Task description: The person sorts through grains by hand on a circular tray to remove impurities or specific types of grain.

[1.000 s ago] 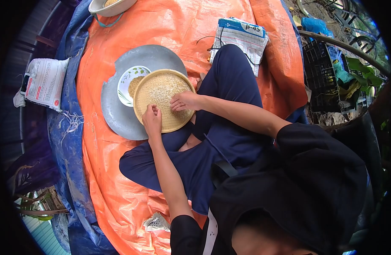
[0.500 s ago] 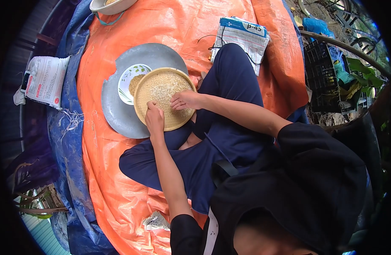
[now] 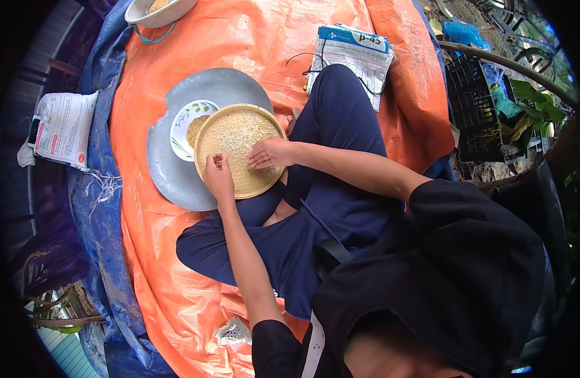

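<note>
Round, shallow woven tray (image 3: 249, 192), pale yellow, lying flat on the near right part of the grey metal platter (image 3: 170, 183) and overhanging its right edge. Spread with a thin layer of pale grain (image 3: 236, 129), rim left bare.

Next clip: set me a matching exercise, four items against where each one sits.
Things:
1. round woven bamboo tray of grain
2. small white bowl with green leaf print
3. folded white-and-blue sack
4. white printed bag

Places:
a. far left, at the blue tarp's edge
b. under the left hand and right hand
c. on the orange sheet, beside the knee
d. in the grey metal pan, partly hidden by the tray

Pairs: 1-b, 2-d, 3-c, 4-a.
</note>
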Motion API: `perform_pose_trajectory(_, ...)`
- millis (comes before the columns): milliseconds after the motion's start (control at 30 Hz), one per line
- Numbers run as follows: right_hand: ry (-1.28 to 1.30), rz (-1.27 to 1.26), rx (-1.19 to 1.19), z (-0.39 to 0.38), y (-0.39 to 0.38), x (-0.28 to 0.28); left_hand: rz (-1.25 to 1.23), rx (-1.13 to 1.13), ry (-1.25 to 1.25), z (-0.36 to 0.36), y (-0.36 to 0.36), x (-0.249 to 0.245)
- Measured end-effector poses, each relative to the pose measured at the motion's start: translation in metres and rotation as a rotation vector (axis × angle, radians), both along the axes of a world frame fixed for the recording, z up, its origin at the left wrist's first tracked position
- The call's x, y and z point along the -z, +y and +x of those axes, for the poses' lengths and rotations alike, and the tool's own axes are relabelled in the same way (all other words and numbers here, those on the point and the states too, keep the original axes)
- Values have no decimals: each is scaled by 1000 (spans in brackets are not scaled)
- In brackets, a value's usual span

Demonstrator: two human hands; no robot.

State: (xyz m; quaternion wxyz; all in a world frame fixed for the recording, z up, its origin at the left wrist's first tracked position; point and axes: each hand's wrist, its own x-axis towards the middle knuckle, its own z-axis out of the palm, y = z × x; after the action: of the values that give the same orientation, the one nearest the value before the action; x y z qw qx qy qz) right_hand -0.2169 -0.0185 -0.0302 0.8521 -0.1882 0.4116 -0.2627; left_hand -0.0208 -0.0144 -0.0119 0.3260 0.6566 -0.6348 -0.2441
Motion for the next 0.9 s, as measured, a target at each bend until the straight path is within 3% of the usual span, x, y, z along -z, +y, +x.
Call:
perform_pose_trajectory(433,66,-4,-43,1,1,7,-194,160,-538,-10,-5,8)
perform_pose_trajectory(533,71,-13,-32,1,0,8,-208,176,-533,-9,-6,11)
perform_pose_trajectory(733,65,-14,-35,-1,-2,13,-171,41,-195,-1,-8,13)
perform_pose_trajectory(900,81,0,-29,-1,-1,5,-153,150,-97,-4,-10,13)
